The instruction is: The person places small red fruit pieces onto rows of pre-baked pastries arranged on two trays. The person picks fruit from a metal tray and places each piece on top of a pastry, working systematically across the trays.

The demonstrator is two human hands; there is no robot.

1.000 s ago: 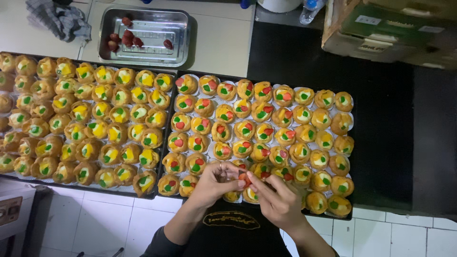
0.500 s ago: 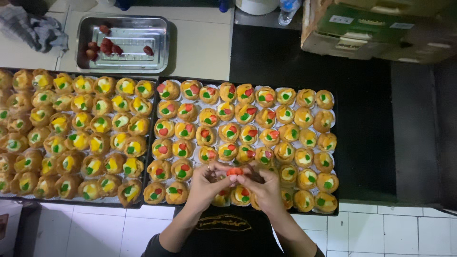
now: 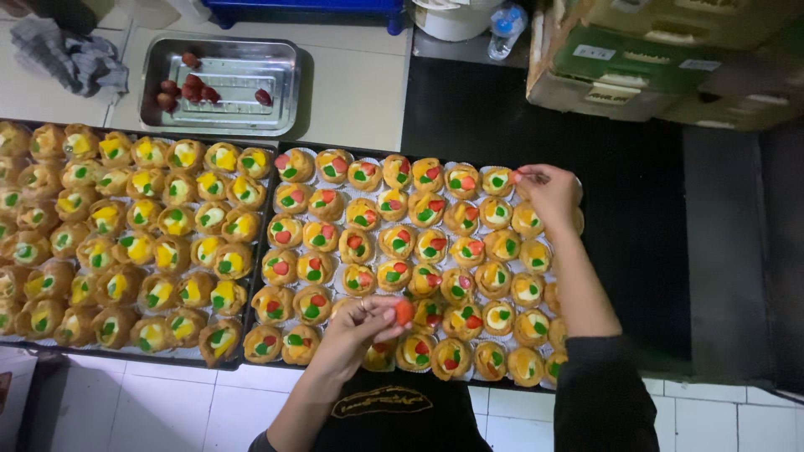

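Note:
Two dark trays of small fruit tarts lie side by side below me. My left hand [image 3: 364,322] hovers over the near edge of the right tray [image 3: 276,151] and pinches a strawberry piece [image 3: 404,312] between its fingertips. My right hand [image 3: 548,191] is stretched to the tray's far right corner, fingertips closed on a small red strawberry slice [image 3: 517,177] just above a tart [image 3: 497,181] with green topping. Many tarts on this tray carry red and green pieces; those near the right edge show only yellow filling or green.
The left tray [image 3: 251,251] holds tarts topped with yellow and green fruit. A metal pan [image 3: 222,92] with a few strawberries sits behind it, a grey cloth [image 3: 71,59] to its left. Cardboard boxes [image 3: 670,59] and a water bottle [image 3: 505,25] stand at the back right.
My hands were together at the tray's near edge. My right hand has since moved away to the far right corner with a strawberry slice; my left hand stays near the front.

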